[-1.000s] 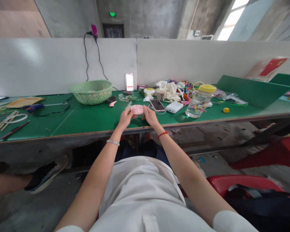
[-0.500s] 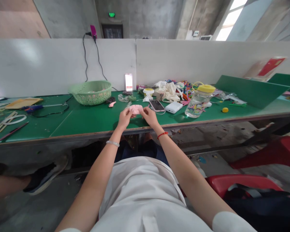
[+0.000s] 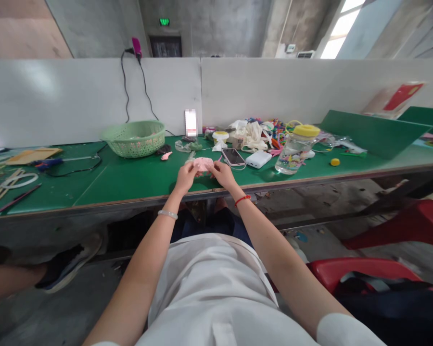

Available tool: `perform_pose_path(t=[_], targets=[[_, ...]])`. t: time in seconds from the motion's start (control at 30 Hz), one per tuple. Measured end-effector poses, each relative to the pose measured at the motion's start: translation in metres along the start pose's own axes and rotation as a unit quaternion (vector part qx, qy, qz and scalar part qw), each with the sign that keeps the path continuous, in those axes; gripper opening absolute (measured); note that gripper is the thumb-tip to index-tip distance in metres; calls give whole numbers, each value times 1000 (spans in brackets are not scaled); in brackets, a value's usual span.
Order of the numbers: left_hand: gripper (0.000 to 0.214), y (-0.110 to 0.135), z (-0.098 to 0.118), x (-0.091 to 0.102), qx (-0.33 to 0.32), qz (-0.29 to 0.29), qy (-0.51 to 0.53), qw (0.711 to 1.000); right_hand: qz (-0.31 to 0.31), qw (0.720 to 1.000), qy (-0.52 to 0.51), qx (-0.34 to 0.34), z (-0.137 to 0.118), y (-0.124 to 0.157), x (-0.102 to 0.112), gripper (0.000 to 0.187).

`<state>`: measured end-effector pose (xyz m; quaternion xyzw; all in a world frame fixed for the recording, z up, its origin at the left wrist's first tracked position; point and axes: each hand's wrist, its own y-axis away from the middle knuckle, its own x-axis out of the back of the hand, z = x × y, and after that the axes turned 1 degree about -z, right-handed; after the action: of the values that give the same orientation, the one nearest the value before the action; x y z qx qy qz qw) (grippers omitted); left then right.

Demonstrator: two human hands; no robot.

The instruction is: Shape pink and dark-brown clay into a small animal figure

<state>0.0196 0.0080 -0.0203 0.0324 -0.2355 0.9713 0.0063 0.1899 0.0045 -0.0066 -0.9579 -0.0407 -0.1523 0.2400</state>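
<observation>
A soft, pale pink piece [image 3: 203,164], like modelling clay or thin cloth, is stretched between my two hands just above the front part of the green table. My left hand [image 3: 185,177] pinches its left end, thumb on the near side. At the other end, my right hand [image 3: 222,175] grips it with closed fingers. The fingertips behind the piece are mostly hidden. A smaller pink lump [image 3: 166,155] lies beyond my left hand, beside something black. Close past my right hand rests a phone [image 3: 233,157], with a white power bank [image 3: 259,159] beside it.
To the left stands a green basket [image 3: 133,144]; a glue gun [image 3: 48,164] with a cord and some sticks lie farther left. A clear bottle with a yellow lid [image 3: 296,151] is on the right, before a heap of coloured pieces. A lit phone [image 3: 190,124] leans on the partition.
The view has shifted very slightly. Both hands keep hold of the pink piece, whose upper edge looks a little more bunched.
</observation>
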Motion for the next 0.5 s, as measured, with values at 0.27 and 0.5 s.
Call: perform_pose_path(t=[0.27,0.5], targets=[[35,0,0,0,0,6,0,1000,-4,1000,-26,1,0,0,-1,58],[43,-1,-2,0,-3,37,13,999,19,999,-50,-8,4,-3,-3,65]])
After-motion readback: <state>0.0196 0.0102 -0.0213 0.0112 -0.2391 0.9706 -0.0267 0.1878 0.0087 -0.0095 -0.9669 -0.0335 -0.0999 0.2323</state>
